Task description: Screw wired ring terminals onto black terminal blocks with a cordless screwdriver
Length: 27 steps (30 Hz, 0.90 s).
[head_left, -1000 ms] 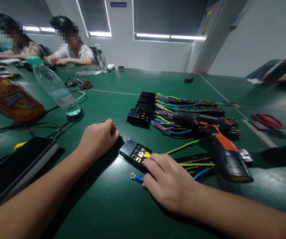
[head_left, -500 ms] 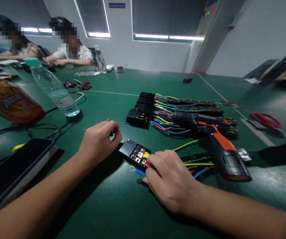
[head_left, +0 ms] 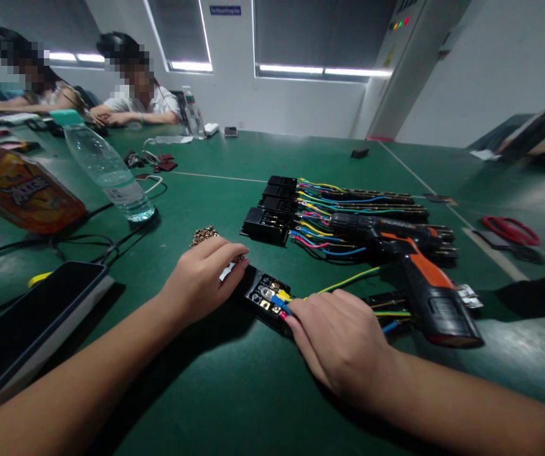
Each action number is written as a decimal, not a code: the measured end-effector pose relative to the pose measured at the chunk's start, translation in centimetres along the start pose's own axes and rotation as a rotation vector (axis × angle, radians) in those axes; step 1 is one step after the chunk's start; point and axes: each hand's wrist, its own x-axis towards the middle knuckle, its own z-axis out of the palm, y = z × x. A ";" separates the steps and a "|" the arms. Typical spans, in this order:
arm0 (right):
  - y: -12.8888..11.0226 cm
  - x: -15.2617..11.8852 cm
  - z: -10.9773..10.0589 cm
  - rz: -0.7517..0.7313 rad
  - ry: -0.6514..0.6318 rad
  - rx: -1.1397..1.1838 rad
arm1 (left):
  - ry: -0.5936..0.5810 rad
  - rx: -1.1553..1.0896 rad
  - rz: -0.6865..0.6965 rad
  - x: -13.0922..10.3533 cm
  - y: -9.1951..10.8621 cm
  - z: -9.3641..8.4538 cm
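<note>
A black terminal block (head_left: 263, 292) lies on the table between my hands, its brass contacts facing up. My right hand (head_left: 341, 339) is closed at its right end, pinching a blue-sleeved wire (head_left: 279, 301) whose ring lug rests over a contact. Yellow (head_left: 283, 295) and red (head_left: 283, 314) sleeved wire ends sit beside it, partly under my fingers. Over the block's left end, my left hand (head_left: 208, 277) pinches a small screw (head_left: 240, 258), mostly hidden by the fingertips. Just behind that hand lies a pile of brass-coloured screws (head_left: 204, 235).
Several wired terminal blocks (head_left: 266, 225) lie beyond, with a black and orange cordless drill (head_left: 412, 272) across their wires. To the left are a phone (head_left: 49, 323), a water bottle (head_left: 111, 174) and an orange drink bottle (head_left: 20, 190). Two people sit at the far left.
My left hand has moved right to the terminal block, uncovering the screw pile. The blue wire's lug has gone from beside the block to on top of its contacts.
</note>
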 end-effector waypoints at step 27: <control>-0.1 -0.3 -0.1 0.011 -0.004 -0.132 | -0.049 -0.340 -0.046 0.4 1.3 -0.3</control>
